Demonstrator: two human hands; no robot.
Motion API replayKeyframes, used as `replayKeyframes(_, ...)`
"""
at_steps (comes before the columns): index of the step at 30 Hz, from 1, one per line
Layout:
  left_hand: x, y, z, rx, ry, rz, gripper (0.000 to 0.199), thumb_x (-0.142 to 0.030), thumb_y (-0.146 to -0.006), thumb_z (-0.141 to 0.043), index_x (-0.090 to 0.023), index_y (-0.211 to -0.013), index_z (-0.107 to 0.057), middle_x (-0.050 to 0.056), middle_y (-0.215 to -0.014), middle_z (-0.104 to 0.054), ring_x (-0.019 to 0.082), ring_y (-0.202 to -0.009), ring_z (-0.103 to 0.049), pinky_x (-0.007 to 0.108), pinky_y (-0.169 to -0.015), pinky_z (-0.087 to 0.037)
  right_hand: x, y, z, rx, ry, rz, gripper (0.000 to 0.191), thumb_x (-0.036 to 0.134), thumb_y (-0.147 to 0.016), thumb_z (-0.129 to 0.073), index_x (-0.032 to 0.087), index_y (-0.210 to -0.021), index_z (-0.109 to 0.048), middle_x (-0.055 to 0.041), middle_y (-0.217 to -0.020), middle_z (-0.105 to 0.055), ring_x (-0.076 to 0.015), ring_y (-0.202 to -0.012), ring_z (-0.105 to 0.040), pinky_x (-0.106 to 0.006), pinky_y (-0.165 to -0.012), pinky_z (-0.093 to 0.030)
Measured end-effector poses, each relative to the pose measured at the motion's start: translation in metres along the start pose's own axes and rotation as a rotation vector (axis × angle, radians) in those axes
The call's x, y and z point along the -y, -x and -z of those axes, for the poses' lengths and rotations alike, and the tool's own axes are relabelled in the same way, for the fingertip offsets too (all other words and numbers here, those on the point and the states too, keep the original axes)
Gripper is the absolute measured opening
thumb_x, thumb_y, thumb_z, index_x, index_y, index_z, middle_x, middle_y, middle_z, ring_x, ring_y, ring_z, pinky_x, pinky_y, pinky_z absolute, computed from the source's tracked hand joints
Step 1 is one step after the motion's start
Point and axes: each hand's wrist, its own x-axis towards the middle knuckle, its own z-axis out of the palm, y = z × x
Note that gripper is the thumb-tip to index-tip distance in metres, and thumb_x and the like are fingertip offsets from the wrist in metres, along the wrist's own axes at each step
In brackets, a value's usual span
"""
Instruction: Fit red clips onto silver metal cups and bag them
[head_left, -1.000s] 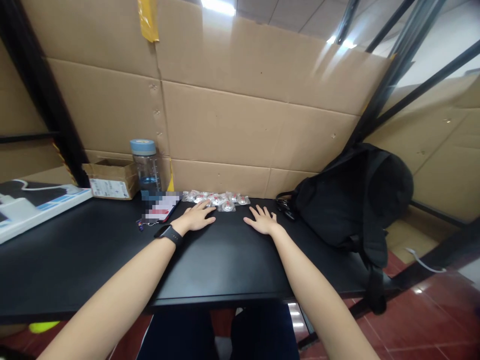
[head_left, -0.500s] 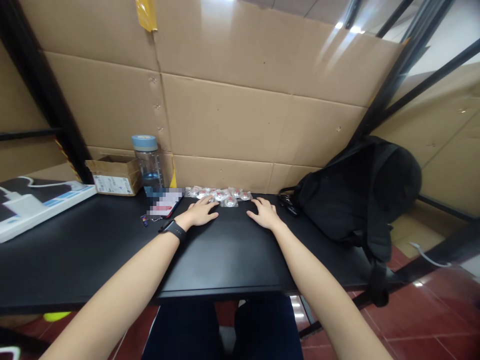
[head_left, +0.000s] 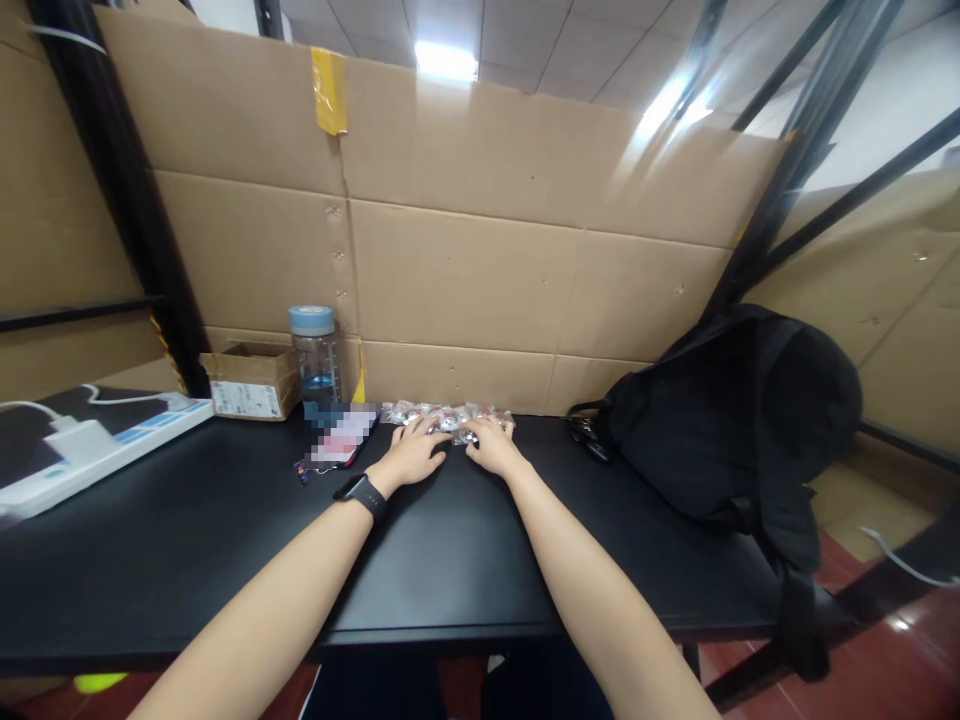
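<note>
Several small clear-wrapped packets (head_left: 450, 412) with red marks lie in a row on the black table, against the cardboard panel. My left hand (head_left: 414, 452), with a black watch on its wrist, rests at the left front of the row, fingers spread and fingertips touching the packets. On the right part of the row is my right hand (head_left: 491, 445), its fingers apart over the wrappers and its thumb toward my left hand. Neither hand has a packet lifted. The fingers partly cover some packets.
A phone (head_left: 345, 437) lies left of my left hand. Behind it stand a blue-lidded bottle (head_left: 316, 365) and a small open cardboard box (head_left: 251, 385). A white power strip (head_left: 112, 460) is at the far left, a black backpack (head_left: 727, 420) at the right, keys (head_left: 592, 440) beside it.
My right hand has moved left onto the packets, closer to my left hand. The camera view has tilted up, so the table and objects appear lower.
</note>
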Motion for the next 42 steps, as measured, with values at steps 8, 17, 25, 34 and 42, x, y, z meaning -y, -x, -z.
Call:
replayKeyframes(8,-0.007,0.002,0.007,-0.016,0.054,-0.034,0.051,-0.039,-0.091,-0.057,-0.036,-0.142,-0.057,0.006,-0.163,-0.036,0.040,-0.151,-0.026,0.065,-0.114,-0.029,-0.014,0.017,0.016,0.069,-0.224,-0.050,0.028,0.030,-0.081,-0.071,0.029,-0.109,-0.074,-0.0024,-0.104,-0.077,-0.0253,-0.104,-0.065,-0.045,-0.098,-0.032)
replayKeyframes(17,-0.026,0.006,0.023,-0.052,0.210,-0.203,0.027,-0.041,-0.097,-0.052,-0.026,-0.111,-0.071,0.008,-0.121,-0.067,0.028,-0.123,-0.055,0.048,-0.109,-0.039,-0.037,0.027,0.040,0.068,-0.434,-0.010,0.022,0.038,-0.086,-0.068,0.019,-0.087,-0.079,-0.0029,-0.080,-0.077,-0.0165,-0.074,-0.065,-0.026,-0.071,-0.044)
replayKeyframes(25,-0.031,0.011,0.019,0.113,0.180,-0.356,0.035,-0.047,-0.096,-0.057,-0.041,-0.127,-0.071,0.004,-0.136,-0.061,0.031,-0.130,-0.053,0.049,-0.114,-0.033,-0.043,0.025,0.040,-0.014,-0.449,0.001,0.029,0.036,-0.089,-0.062,0.017,-0.085,-0.082,-0.0016,-0.071,-0.073,-0.0153,-0.066,-0.058,-0.026,-0.063,-0.038)
replayKeyframes(34,-0.040,0.013,0.023,0.168,0.158,-0.391,0.034,-0.044,-0.097,-0.056,-0.040,-0.127,-0.072,0.003,-0.139,-0.064,0.029,-0.130,-0.055,0.047,-0.114,-0.035,-0.048,0.021,0.032,-0.041,-0.462,0.048,0.035,0.040,-0.093,-0.057,0.016,-0.079,-0.079,-0.0020,-0.073,-0.071,-0.0156,-0.068,-0.056,-0.026,-0.066,-0.038)
replayKeyframes(42,-0.043,0.015,0.030,0.177,0.165,-0.405,0.032,-0.039,-0.096,-0.059,-0.038,-0.125,-0.074,0.004,-0.139,-0.064,0.028,-0.127,-0.059,0.042,-0.111,-0.041,-0.044,0.023,0.037,-0.085,-0.466,0.060,0.041,0.042,-0.094,-0.053,0.016,-0.070,-0.072,-0.0009,-0.067,-0.063,-0.0144,-0.067,-0.052,-0.025,-0.064,-0.034)
